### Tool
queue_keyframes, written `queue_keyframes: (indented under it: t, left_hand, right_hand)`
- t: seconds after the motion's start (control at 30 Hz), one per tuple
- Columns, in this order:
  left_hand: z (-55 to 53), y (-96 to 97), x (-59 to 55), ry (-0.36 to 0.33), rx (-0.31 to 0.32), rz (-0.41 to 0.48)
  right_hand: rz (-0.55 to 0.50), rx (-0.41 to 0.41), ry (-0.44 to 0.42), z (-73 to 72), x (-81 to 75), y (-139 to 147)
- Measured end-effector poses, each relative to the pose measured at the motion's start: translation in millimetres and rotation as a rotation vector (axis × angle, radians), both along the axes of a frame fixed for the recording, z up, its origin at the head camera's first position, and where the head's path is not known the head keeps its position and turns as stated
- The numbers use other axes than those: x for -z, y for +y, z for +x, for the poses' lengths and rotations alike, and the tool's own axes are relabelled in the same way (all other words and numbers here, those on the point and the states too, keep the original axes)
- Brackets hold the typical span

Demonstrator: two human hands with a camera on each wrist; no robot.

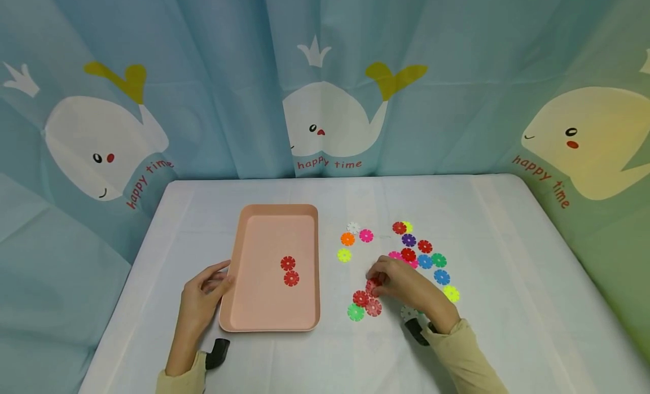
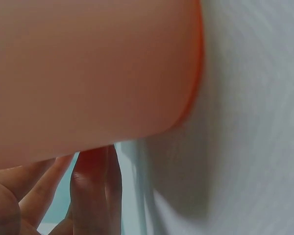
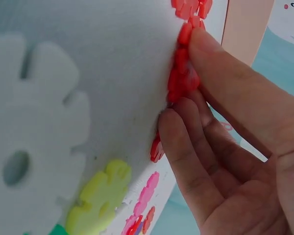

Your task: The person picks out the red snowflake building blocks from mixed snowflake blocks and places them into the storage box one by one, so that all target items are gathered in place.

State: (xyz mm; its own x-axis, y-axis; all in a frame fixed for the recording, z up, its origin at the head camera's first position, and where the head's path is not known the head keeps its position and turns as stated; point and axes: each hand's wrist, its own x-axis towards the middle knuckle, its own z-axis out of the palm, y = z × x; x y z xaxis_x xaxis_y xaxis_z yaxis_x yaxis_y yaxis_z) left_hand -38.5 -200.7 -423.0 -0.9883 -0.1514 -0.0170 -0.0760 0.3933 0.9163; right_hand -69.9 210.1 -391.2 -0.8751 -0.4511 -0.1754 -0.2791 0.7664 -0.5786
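My left hand holds the left rim of a pink tray, its thumb at the edge and fingers along the outer side. Inside the tray lie two red notched plastic discs, touching each other. Among scattered discs to the right of the tray, my right hand pinches a red notched disc between thumb and fingers, close to the table. Beside it sit more red discs and a green disc. The left wrist view shows the tray's wall with fingers behind it.
Several discs in blue, purple, yellow, pink and red spread over the right part of the white table. A smaller group with an orange disc lies near the tray's right side. A whale-print curtain stands behind the table.
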Motion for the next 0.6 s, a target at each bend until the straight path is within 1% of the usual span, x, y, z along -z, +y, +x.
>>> queue_keyframes:
  t: [0.27, 0.5, 0.6]
  left_hand:
    - [-0.3, 0.0, 0.8, -0.008, -0.004, -0.003]
    - [-0.6, -0.1, 0.8, -0.008, -0.002, 0.002]
    - [-0.5, -0.2, 0.7, -0.003, -0.002, 0.005]
  right_hand:
    - [-0.031, -0.026, 0.027, -0.6, 3.0, -0.1]
    - [-0.024, 0.0, -0.014, -0.8, 0.4, -2.1]
    - [-0.012, -0.007, -0.015, -0.6, -0.1, -2.8]
